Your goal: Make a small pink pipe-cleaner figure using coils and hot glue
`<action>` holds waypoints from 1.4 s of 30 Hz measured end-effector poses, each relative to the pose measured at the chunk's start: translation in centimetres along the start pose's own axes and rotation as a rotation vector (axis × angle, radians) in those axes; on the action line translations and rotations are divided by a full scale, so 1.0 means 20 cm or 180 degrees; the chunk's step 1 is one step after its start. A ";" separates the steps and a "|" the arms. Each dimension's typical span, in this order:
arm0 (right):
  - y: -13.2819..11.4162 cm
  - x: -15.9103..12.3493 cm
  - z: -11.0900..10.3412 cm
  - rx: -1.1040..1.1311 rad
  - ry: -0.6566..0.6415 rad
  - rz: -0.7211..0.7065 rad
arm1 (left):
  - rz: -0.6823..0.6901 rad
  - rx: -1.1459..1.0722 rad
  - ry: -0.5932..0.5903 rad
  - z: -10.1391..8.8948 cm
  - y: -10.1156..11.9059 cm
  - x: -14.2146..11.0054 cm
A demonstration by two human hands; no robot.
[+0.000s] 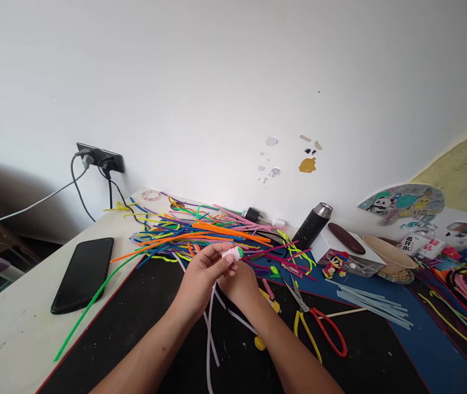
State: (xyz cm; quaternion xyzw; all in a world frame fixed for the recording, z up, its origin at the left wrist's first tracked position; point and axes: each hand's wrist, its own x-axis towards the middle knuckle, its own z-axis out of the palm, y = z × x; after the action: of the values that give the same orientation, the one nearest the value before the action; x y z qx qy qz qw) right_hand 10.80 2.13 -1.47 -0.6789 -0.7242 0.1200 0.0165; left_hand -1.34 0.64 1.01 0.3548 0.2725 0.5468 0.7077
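Note:
My left hand (212,265) is closed, thumb and fingers pinching a small white coiled pipe-cleaner piece (232,253) with a green end. Close against it on the right, my right hand (239,282) is curled, its fingertips mostly hidden behind the left hand; what it grips cannot be made out. Pale lilac-white pipe cleaners (210,342) trail from beneath both hands over the black mat (143,334). Yellow pieces (260,343) lie partly under my right forearm. Scissors (305,307) with red and yellow handles rest open to the right.
A heap of coloured pipe cleaners (200,230) spreads along the wall. At left lies a black phone (82,275), crossed by a green pipe cleaner (94,298). A black thermos (313,225), a white box (327,247), a small figure (335,265) and pale blue strips (375,304) occupy the right.

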 end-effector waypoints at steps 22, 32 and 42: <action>0.12 -0.63 -0.01 0.2453 0.0472 0.0021 | 0.0384 -0.0258 0.0560 -0.04 0.15 0.03; 0.24 -0.52 -0.09 0.4835 0.0518 0.0667 | -0.0007 0.0280 0.0138 -0.04 -0.07 0.05; 0.13 -0.31 -0.16 0.4194 0.0735 -0.0103 | -0.0301 0.0123 0.0222 -0.03 -0.07 0.05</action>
State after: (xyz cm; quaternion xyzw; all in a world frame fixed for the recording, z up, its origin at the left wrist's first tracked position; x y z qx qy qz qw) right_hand 14.52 -3.30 2.03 -0.5244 -0.5033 0.4635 0.5068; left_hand -0.69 1.57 -0.43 0.3359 0.3240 0.5194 0.7158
